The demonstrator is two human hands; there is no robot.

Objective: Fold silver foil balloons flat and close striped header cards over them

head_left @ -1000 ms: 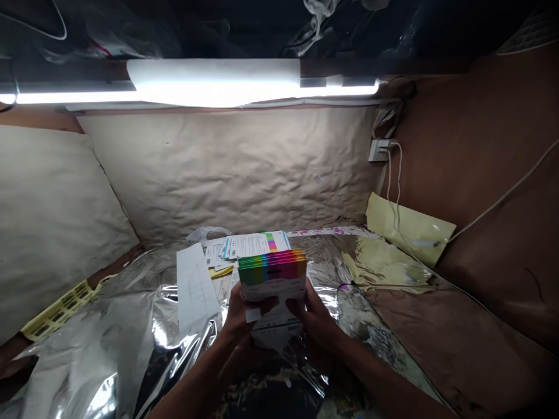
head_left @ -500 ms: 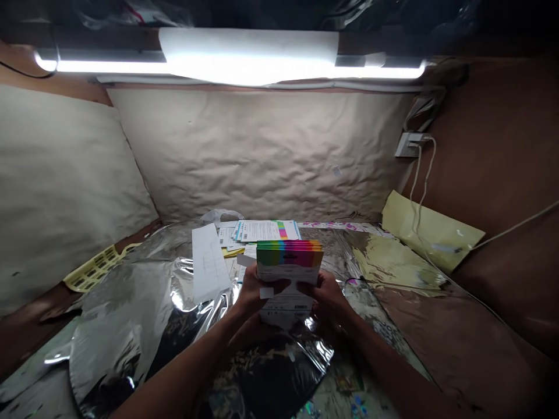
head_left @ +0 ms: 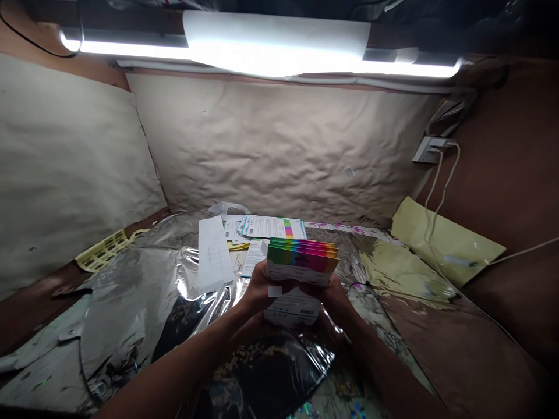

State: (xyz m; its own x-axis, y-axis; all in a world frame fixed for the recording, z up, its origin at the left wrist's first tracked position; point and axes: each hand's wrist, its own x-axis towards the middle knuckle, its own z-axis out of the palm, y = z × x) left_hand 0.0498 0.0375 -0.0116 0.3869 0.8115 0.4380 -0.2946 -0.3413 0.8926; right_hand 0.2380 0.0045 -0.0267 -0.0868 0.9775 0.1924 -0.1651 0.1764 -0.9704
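Far L: yellow label sheet (head_left: 107,253) at foil edge. Across L & centre: crumpled silver foil (head_left: 131,302), w/ long white paper strip (head_left: 213,253) on it & loose printed leaflets (head_left: 271,227) toward far wall. Centre, near side: rainbow-edged card stack (head_left: 302,262), up off foil between both hands. Left grip (head_left: 261,286) closed round stack's L side; right grip (head_left: 335,297) closed on R side, partly hidden. White printed card (head_left: 290,308) just below stack. Far R: pale yellow envelope (head_left: 445,241); above it, wall socket (head_left: 430,149) w/ white cable (head_left: 432,186) hanging down.
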